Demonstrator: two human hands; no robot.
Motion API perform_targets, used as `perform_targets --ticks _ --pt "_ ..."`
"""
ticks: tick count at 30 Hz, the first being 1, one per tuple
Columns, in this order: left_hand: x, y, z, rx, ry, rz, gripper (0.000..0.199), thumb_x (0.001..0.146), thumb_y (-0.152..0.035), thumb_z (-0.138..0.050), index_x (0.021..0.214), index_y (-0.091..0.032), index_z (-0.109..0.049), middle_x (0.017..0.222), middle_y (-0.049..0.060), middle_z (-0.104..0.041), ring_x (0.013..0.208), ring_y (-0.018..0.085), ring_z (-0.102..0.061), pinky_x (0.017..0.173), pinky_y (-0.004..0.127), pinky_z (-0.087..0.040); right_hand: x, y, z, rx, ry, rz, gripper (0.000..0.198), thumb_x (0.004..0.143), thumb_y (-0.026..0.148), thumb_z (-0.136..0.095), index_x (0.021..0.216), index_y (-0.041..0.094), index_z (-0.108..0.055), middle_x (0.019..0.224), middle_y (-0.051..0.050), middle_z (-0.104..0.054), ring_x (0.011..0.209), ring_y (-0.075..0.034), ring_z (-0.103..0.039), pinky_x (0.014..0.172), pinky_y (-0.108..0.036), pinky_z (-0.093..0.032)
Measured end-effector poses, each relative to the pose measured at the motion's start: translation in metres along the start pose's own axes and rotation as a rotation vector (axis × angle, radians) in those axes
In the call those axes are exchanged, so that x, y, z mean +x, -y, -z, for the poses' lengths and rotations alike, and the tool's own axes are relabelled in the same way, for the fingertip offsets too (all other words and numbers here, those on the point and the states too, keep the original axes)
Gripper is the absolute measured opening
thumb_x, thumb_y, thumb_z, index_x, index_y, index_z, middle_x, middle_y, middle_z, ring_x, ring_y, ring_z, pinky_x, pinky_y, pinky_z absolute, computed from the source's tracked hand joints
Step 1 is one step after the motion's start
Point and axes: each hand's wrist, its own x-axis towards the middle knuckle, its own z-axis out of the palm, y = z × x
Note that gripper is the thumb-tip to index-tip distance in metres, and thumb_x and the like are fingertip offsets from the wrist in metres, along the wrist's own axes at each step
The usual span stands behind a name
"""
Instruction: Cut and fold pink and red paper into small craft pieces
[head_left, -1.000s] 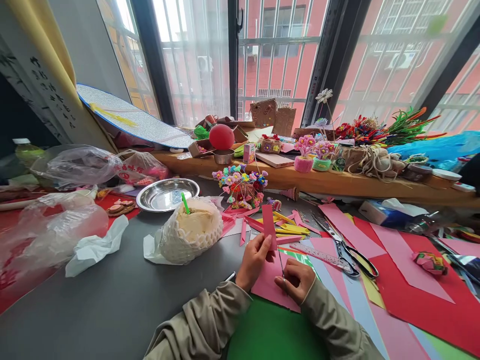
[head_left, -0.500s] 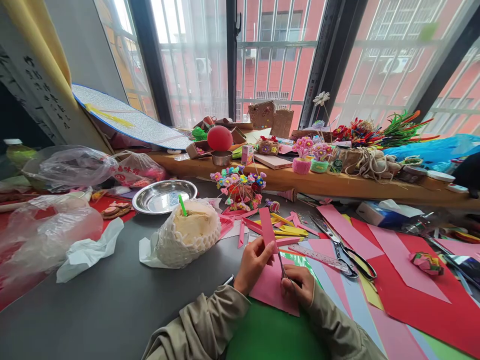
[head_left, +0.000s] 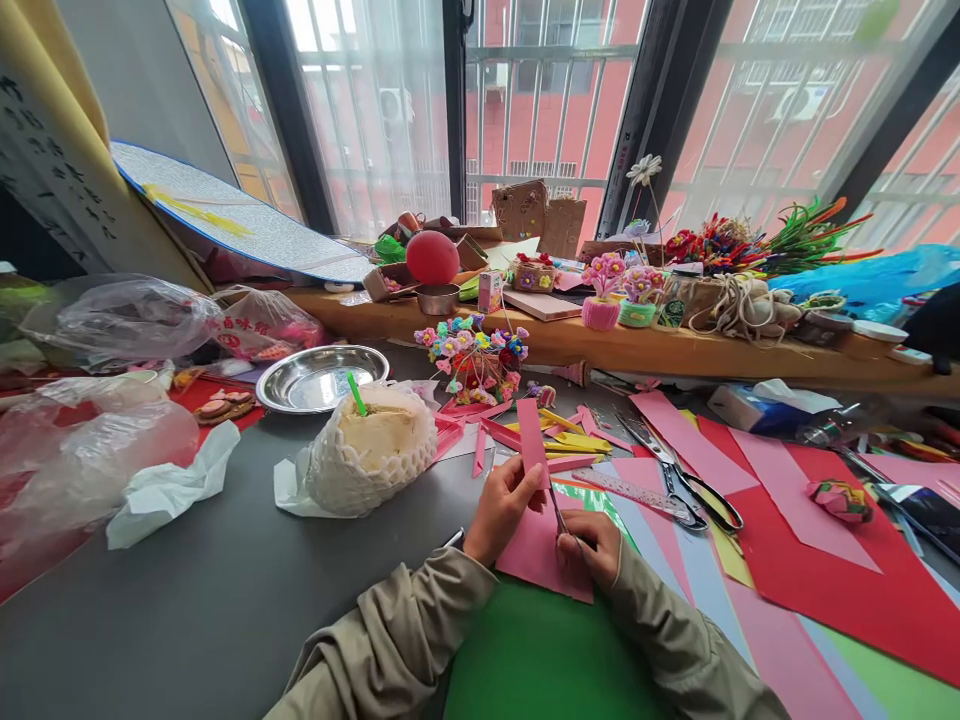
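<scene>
Between the thumb and fingers of my left hand (head_left: 501, 508) stands a narrow pink paper strip (head_left: 532, 440), held upright. My right hand (head_left: 592, 545) is closed around a small pair of scissors (head_left: 559, 508); its blades point up at the lower right edge of the strip. Whether the blades are parted I cannot make out. Under both hands lies a pink paper sheet (head_left: 536, 565), partly on a green sheet (head_left: 555, 660). Folded yellow strips (head_left: 574, 445) and several pink ones lie just beyond my hands.
Left of my hands sits a foam-wrapped coconut (head_left: 375, 440) with a green straw, near a steel plate (head_left: 274, 385). At right are large black-handled scissors (head_left: 712, 500), a clear ruler (head_left: 630, 490) and red paper (head_left: 840, 590). A bunch of small crafted flowers (head_left: 476, 355) stands ahead.
The camera view has tilted and shifted slightly, moving the scene up and left. My hands keep their hold on the strip and small scissors, with little change between them.
</scene>
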Motion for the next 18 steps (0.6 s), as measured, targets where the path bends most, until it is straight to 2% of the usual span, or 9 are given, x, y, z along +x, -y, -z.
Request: perform_targets --ticks 6,11,18 --pt "0.0 -0.001 0.0 0.02 0.01 0.013 0.024 0.072 -0.035 -0.044 0.061 -0.014 -0.044 0.048 -0.003 -0.046 0.044 0.007 -0.044 0.046 0.018 -0.036 0.0 0.008 0.004 -0.01 0.048 0.014 0.059 0.071 0.059 -0.024 0.041 0.015 -0.049 0.046 -0.001 -0.042 0.045 -0.01 -0.04 0.046 -0.023 -0.032" --pt "0.0 -0.002 0.0 0.033 0.018 0.021 0.026 0.072 -0.036 -0.044 0.059 -0.014 -0.044 0.048 -0.003 -0.047 0.045 0.007 -0.044 0.047 0.019 -0.037 -0.001 0.001 0.002 -0.009 -0.019 0.037 0.057 0.072 0.057 -0.027 0.041 0.016 -0.05 0.046 -0.001 -0.042 0.046 -0.01 -0.042 0.047 -0.023 -0.033" --pt "0.0 -0.005 -0.001 0.04 -0.005 0.03 0.026 0.071 -0.035 -0.045 0.057 -0.014 -0.045 0.047 -0.003 -0.047 0.045 0.007 -0.045 0.047 0.019 -0.036 -0.001 -0.003 0.001 -0.022 -0.022 0.036 0.054 0.074 0.055 -0.028 0.041 0.017 -0.049 0.045 0.0 -0.043 0.046 -0.01 -0.043 0.048 -0.023 -0.034"
